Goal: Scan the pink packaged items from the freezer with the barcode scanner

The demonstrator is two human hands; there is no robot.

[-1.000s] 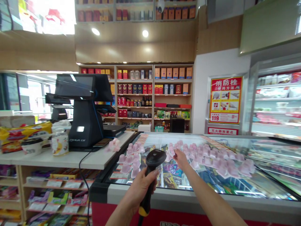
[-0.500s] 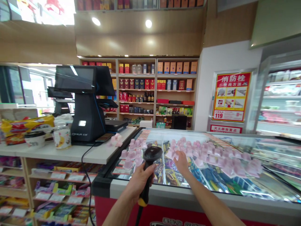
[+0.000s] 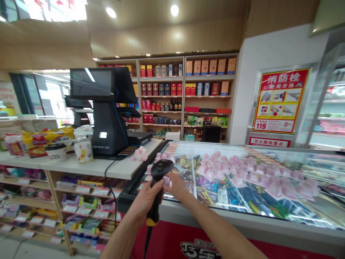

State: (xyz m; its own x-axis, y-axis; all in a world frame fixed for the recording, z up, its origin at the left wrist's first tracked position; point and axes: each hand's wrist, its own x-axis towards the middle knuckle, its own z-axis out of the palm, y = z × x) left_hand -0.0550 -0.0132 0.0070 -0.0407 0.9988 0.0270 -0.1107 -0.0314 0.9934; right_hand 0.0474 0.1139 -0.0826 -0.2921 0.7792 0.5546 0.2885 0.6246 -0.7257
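Note:
My left hand (image 3: 148, 198) is wrapped around the handle of a black barcode scanner (image 3: 162, 167) with yellow trim, held upright over the near edge of a chest freezer (image 3: 215, 214). Just beyond the scanner, my right hand (image 3: 176, 187) reaches in with bent fingers among small pink translucent cups (image 3: 165, 156) at the left of the freezer's glass lid. The scanner hides part of the fingertips, and what they grip is not clear. A larger cluster of the same pink cups (image 3: 242, 167) spreads across the glass to the right.
On the left counter (image 3: 113, 168) stand a point-of-sale terminal (image 3: 107, 133), paper cups (image 3: 83, 150), snack bags (image 3: 45, 138) and more pink cups (image 3: 140, 154). Snack shelves (image 3: 91, 207) lie beneath it. A cable hangs from the counter. Shelves of boxes (image 3: 161, 90) line the back wall.
My right hand has moved left, from the edge of the larger pink cluster to the cups behind the scanner. The scanner has moved slightly left in my left hand. The view has shifted.

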